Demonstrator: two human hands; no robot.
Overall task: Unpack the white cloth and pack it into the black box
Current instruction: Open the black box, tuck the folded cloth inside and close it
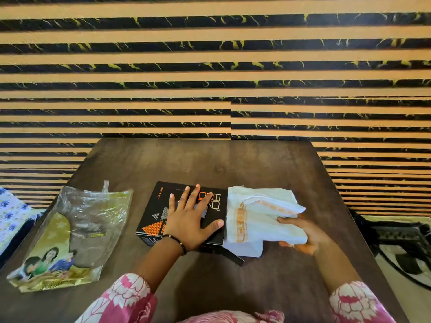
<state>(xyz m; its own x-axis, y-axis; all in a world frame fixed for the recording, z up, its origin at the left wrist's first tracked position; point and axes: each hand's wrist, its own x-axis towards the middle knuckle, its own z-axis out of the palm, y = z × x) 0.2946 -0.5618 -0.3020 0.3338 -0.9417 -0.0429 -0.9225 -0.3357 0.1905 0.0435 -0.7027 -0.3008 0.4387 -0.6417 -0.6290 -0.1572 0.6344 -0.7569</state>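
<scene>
A black box (152, 217) with orange triangles lies flat in the middle of the dark table, its open end facing right. My left hand (190, 220) lies flat on the box's top with fingers spread, pressing it down. A folded white cloth (256, 220) with orange woven bands sits at the box's open right end, its left edge against the opening. My right hand (303, 234) grips the cloth's right side from below and behind. How far the cloth reaches inside the box is hidden.
An empty clear plastic packet (77, 231) with a yellow printed card lies on the table's left part. The brown table (210, 164) ends at a striped wall behind. A flowered fabric (9, 213) shows at far left, a patterned floor mat (408, 248) at right.
</scene>
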